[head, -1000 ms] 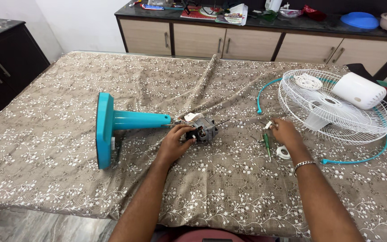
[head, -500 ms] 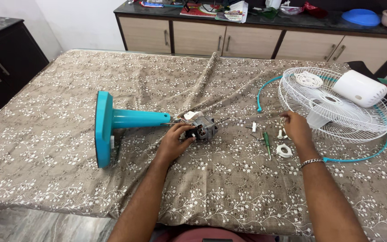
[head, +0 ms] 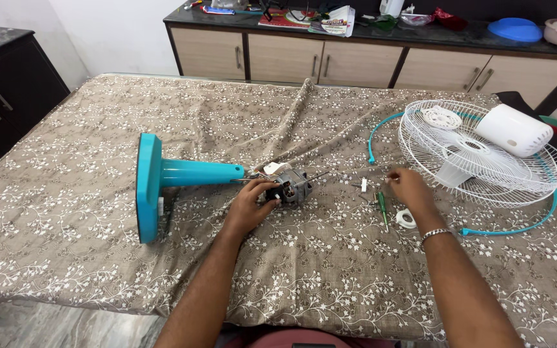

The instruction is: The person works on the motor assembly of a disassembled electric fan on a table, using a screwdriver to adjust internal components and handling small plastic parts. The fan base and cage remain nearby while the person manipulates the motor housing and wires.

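Observation:
A teal fan stand (head: 169,177) lies on its side on the patterned cloth, its bare motor (head: 293,185) pointing right. My left hand (head: 250,203) grips the motor from the near side. My right hand (head: 409,187) hovers just past a green-handled screwdriver (head: 383,207) and a small white ring (head: 406,219), fingers pinched near some tiny parts by the grille's edge; what it pinches is too small to tell. A white wire fan grille (head: 485,154) lies at the right with a white motor cover (head: 514,130) on it.
A teal rim band (head: 381,125) curves round the grille. The cloth-covered table (head: 98,270) ends near me. Wooden cabinets (head: 330,61) with cluttered top stand behind; a dark cabinet (head: 1,96) is at left.
My right hand moved from the screwdriver and ring up toward the grille's edge, then drew back a little to the left. My left hand stayed on the motor.

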